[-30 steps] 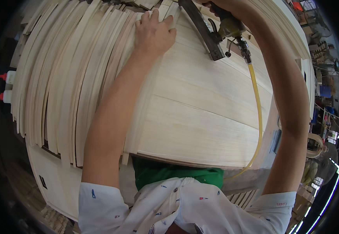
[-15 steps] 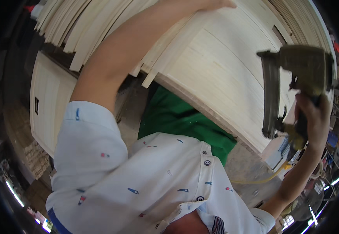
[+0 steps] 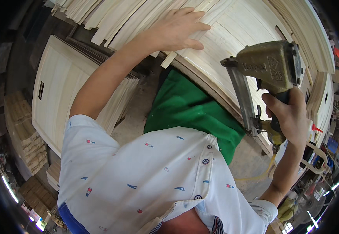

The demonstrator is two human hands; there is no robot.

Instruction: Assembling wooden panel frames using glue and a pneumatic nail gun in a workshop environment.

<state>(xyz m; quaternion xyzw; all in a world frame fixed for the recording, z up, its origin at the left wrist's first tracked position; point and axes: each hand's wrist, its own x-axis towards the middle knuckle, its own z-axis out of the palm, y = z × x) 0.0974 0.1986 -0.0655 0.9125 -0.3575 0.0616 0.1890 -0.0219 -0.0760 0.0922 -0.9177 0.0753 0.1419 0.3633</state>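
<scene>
My right hand [image 3: 293,117] is wrapped round the handle of a worn, olive-brown air nail gun [image 3: 268,64], raised over the right part of a pale wooden panel [image 3: 235,25]. A long metal magazine [image 3: 242,97] runs down the gun's left side, and a yellow hose [image 3: 255,178] trails below the grip. My left hand [image 3: 179,29] has its fingers spread, palm down, over the panel's left edge, where thin wooden strips [image 3: 134,17] lie. Whether the palm presses on the wood cannot be seen. One short strip end [image 3: 168,60] juts past the near edge.
Panels [image 3: 66,82] with a small slot lean in a stack at the left. Beyond them stand bundles of wood pieces [image 3: 25,132]. At the right are a white bottle with a red tip [image 3: 314,128] and a clamp [image 3: 317,158]. Green cloth [image 3: 192,113] hangs at my front.
My left hand has drawn back from the far part of the panel to its left edge, fingers now spread. The nail gun in my right hand has shifted left and nearer the camera.
</scene>
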